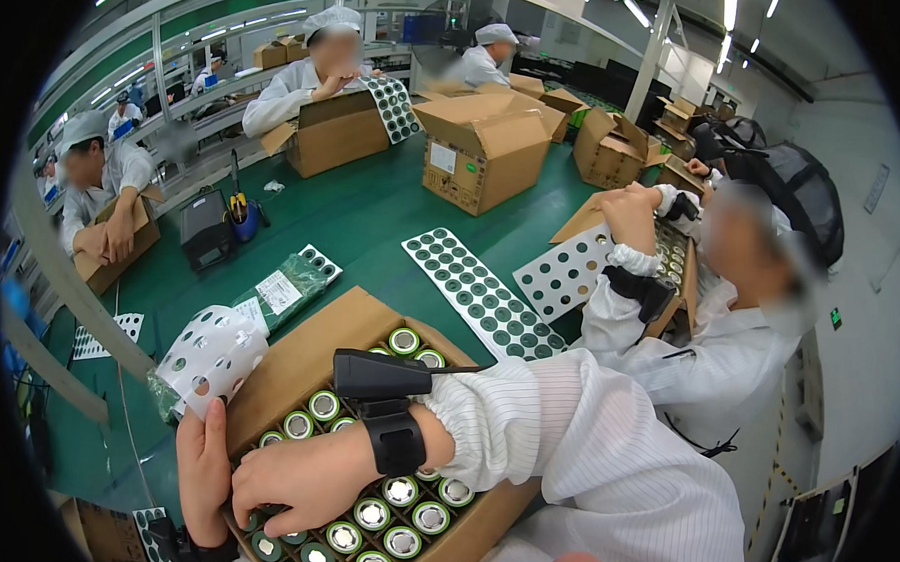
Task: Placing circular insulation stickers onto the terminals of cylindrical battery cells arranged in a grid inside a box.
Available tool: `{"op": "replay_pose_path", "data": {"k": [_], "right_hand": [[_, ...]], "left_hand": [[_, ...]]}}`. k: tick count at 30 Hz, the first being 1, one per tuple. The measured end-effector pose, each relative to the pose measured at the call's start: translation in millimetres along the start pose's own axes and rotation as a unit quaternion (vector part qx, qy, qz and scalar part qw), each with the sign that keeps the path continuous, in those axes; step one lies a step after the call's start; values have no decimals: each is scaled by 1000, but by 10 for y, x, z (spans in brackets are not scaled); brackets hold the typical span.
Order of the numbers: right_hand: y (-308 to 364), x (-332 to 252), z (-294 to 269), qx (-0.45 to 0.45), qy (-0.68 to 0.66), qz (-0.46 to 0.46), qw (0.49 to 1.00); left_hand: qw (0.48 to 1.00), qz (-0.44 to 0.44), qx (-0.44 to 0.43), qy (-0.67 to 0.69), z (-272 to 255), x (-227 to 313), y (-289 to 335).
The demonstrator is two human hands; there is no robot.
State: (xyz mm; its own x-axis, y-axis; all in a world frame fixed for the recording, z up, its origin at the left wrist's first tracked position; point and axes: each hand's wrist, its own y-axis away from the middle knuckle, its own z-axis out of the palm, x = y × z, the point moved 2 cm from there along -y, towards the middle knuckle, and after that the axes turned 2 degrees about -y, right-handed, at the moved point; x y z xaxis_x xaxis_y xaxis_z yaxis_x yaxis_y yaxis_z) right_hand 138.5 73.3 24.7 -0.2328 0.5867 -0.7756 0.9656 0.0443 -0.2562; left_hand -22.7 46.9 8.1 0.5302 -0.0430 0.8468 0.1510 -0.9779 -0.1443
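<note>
An open cardboard box (304, 335) stands before me, filled with rows of cylindrical battery cells (400, 491) with silver tops and bright green rims, set in dividers. Several cells at the near left corner carry dark green rings. My right hand (309, 479) reaches across the box, its fingers bent down and closed over the cells at the left side; what its fingertips hold is hidden. At the box's left edge, my left hand (203, 471) points upward, its fingers closed on the lower edge of a white sticker sheet (209, 357) with round holes. A black wrist device (395, 443) sits on my right wrist.
A sheet of dark green rings (484, 297) lies on the green table (363, 223). Beyond the box lies a clear bag of sheets (289, 290). Co-workers sit with boxes around the table, one close at my right (736, 321). A dark grey device (206, 230) stands far left.
</note>
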Motion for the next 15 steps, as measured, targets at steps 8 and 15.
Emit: {"op": "replay_pose_path", "data": {"k": [8, 15], "right_hand": [[-4, -24, -21, -10, -3, 11, 1000], [-8, -27, -27, 4, -11, 8, 1000]], "left_hand": [[1000, 17, 3, -19, 12, 70, 9], [999, 31, 2, -10, 1, 7, -10]]}}
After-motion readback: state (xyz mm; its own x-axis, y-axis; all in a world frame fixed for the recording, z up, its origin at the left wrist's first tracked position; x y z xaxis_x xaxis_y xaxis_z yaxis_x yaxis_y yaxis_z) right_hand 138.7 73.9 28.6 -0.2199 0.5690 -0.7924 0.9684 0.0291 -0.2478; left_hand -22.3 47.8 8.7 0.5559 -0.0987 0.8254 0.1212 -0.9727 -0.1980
